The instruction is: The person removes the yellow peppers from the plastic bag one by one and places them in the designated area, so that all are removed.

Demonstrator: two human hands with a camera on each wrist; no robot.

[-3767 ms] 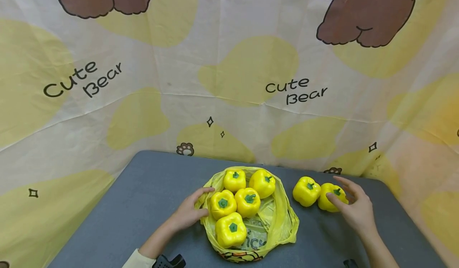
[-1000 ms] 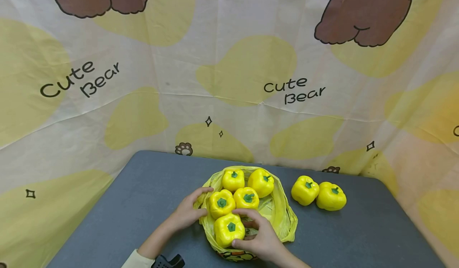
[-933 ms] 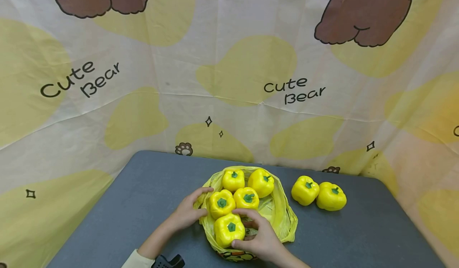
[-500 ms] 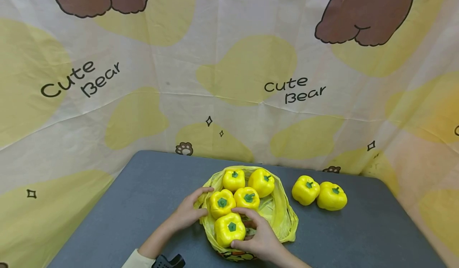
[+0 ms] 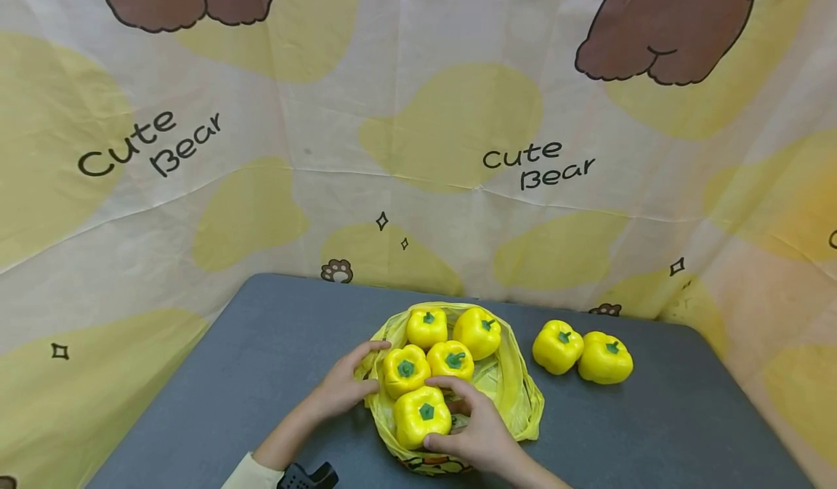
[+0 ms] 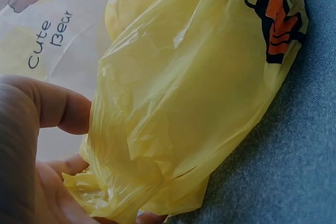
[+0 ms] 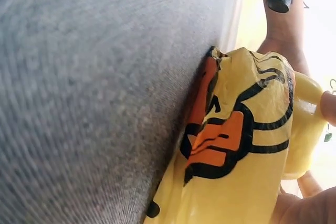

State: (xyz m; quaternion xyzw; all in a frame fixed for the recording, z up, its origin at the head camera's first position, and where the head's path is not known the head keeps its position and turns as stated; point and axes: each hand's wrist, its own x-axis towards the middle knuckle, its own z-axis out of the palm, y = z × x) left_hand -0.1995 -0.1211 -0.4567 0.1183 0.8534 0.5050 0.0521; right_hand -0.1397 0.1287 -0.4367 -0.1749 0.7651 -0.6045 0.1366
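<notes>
An open yellow plastic bag [image 5: 519, 409] stands on the table with several yellow bell peppers inside, all with green stems. My left hand [image 5: 341, 386] holds the bag's left rim; in the left wrist view the fingers [image 6: 68, 111] and thumb take in the crumpled plastic. My right hand [image 5: 480, 431] reaches into the bag and grips the nearest bell pepper [image 5: 418, 425], thumb at its front side and index finger at its back. In the right wrist view that bell pepper [image 7: 304, 124] shows above the printed bag wall, between thumb and finger.
Two more yellow bell peppers [image 5: 558, 347] lie side by side on the grey table [image 5: 294, 329], right of the bag. A cloth backdrop [image 5: 425, 126] with bear prints hangs behind the table.
My right hand has come from the pair of bell peppers at the right to the front one in the bag. That bell pepper has lately shifted slightly right. My left hand stays on the bag.
</notes>
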